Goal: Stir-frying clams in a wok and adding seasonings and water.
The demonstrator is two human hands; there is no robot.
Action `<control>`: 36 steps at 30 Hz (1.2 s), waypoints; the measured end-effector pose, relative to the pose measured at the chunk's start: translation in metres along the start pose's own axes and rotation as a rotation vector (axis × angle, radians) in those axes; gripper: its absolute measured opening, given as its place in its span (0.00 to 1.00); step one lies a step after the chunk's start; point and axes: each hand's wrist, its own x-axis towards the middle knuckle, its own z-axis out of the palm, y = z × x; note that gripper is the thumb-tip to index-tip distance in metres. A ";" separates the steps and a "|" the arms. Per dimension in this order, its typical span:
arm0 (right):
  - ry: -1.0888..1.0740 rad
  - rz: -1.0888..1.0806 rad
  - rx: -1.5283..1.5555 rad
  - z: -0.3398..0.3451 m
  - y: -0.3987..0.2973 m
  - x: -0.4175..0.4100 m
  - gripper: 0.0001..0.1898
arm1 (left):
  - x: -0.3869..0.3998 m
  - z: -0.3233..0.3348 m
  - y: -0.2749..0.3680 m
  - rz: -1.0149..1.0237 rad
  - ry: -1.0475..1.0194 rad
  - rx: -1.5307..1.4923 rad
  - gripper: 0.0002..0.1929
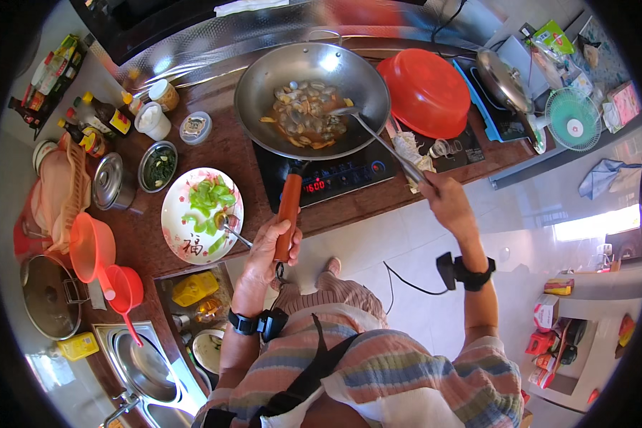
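My left hand grips the brown handle of a large steel wok, which sits on a black induction cooktop with a lit red display. Inside the wok, shellfish that look like clams lie in brown sauce with yellowish slices. In my right hand is the handle of a metal spatula; its blade rests at the right side of the food. Left of the wok handle, a floral white plate holds cut green peppers and a metal spoon.
A red plastic basin stands upside down right of the wok. Bowls, jars and sauce bottles crowd the counter's left side. A steel sink lies lower left. Farther right are a second cooktop with a lidded pan and a green strainer.
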 end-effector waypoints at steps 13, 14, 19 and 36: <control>-0.154 0.115 -0.065 -0.049 -0.032 -0.007 0.11 | 0.001 -0.001 -0.004 0.022 -0.016 -0.024 0.27; -0.155 0.113 -0.065 -0.039 -0.029 -0.005 0.11 | 0.000 -0.001 -0.004 0.022 -0.014 -0.025 0.27; -0.067 0.013 -0.048 0.002 -0.017 0.013 0.10 | 0.001 0.000 -0.002 -0.001 -0.011 -0.019 0.28; 0.076 0.076 0.293 0.051 -0.012 0.055 0.10 | 0.001 -0.002 -0.004 0.014 0.012 -0.009 0.27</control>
